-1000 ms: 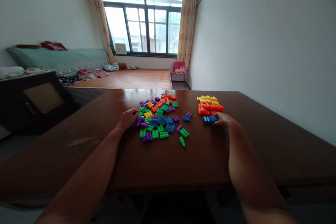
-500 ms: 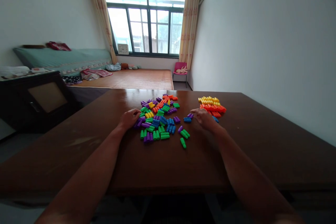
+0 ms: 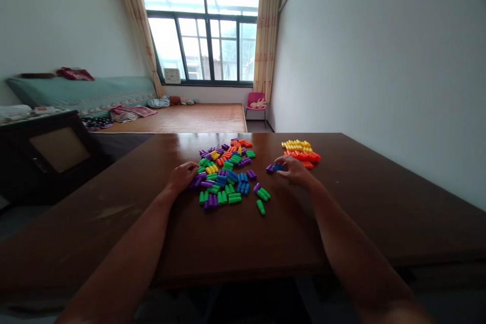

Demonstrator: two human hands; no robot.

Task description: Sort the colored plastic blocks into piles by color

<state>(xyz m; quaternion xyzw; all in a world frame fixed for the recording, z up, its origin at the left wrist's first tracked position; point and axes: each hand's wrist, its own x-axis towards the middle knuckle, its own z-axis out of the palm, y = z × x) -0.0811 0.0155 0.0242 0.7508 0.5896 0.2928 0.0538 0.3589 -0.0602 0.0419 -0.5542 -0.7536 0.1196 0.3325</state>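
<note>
My right hand (image 3: 296, 171) is closed in a pinch around a blue plastic block (image 3: 280, 167) made of joined rounded pegs. Just left of that block, a purple block (image 3: 270, 168) lies on the brown table (image 3: 243, 248). My left hand (image 3: 183, 175) rests at the left edge of a mixed pile, its fingers loosely bent and a little apart, close to a green block (image 3: 201, 170) and purple ones (image 3: 197, 180). Blue blocks (image 3: 243, 183) and yellow blocks (image 3: 212, 169) are among the pile. A single green block (image 3: 260, 207) lies nearer to me.
Beyond my right hand stand rows of yellow blocks (image 3: 296, 145) and orange blocks (image 3: 302, 155). A purple-and-green group (image 3: 262, 193) sits right of the pile. Farther off are a bed (image 3: 197, 117), a pink chair (image 3: 256, 98) and a dark cabinet (image 3: 49, 149).
My right hand has taken hold of the blue block, which lay beside the purple one, and shifted it right. My left hand keeps its place by the pile. The view has tilted slightly.
</note>
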